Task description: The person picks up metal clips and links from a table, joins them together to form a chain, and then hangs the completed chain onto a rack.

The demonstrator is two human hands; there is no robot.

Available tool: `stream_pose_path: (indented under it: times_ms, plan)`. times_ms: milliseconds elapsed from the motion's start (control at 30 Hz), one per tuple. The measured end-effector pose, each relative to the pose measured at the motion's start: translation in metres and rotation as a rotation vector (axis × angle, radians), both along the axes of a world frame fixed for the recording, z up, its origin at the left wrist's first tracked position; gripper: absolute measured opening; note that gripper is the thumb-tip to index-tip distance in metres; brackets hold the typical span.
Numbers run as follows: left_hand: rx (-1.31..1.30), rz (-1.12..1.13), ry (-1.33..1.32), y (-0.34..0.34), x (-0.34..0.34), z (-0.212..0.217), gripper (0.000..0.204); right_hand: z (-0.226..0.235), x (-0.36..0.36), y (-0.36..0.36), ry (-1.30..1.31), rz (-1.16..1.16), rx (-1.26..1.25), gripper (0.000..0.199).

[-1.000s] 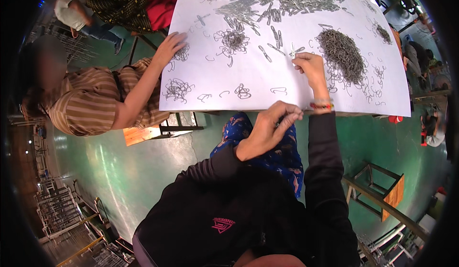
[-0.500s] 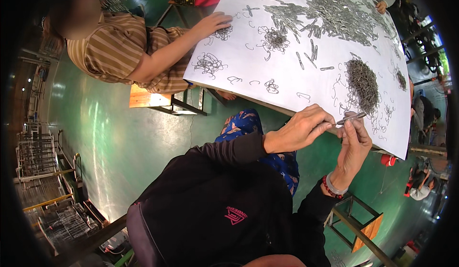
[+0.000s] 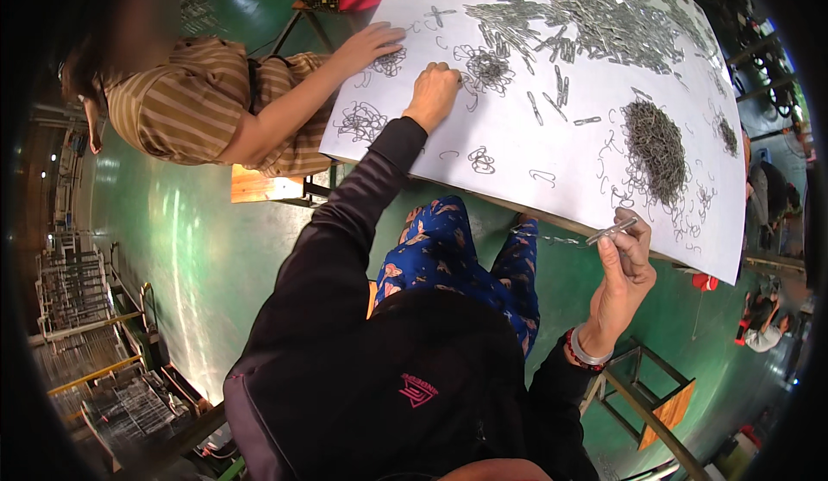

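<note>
Right hand (image 3: 623, 270) pinches a thin, stiff, light metal strip (image 3: 611, 231) at its near end, off the white table (image 3: 552, 179) edge. Left hand (image 3: 434, 93), fingers curled, presses on loose springy wire pieces (image 3: 487, 69) far left; whether it grips any is unclear.

A co-worker in a brown striped shirt (image 3: 185, 106) leans over the table's far edge. Below sits a wooden stool (image 3: 259, 185), plus an orange-topped metal stool (image 3: 668, 403) on the glossy green floor (image 3: 172, 257).
</note>
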State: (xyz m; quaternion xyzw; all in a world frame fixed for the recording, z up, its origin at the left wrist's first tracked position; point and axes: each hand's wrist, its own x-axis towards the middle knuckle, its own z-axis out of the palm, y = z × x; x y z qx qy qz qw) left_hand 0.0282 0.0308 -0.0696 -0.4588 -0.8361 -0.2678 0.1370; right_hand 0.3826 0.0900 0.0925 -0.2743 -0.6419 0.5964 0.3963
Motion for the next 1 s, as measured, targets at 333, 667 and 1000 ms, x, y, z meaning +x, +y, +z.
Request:
stream_pose_path:
  times_ms: [333,667,1000]
  plan:
    - [0.306,-0.346,-0.920,-0.002,0.108,0.085,0.019,-0.033,0.008,0.006,-0.154,-0.060,0.077,0.009]
    - [0.396,-0.692,-1.094,-0.010,0.231,0.127,0.018,-0.055,0.005,-0.012,-0.148,-0.261,0.318,0.010]
    - [0.498,-0.716,-1.125,-0.003,0.242,0.139,0.013,-0.062,0.007,0.003,-0.187,-0.359,0.428,0.012]
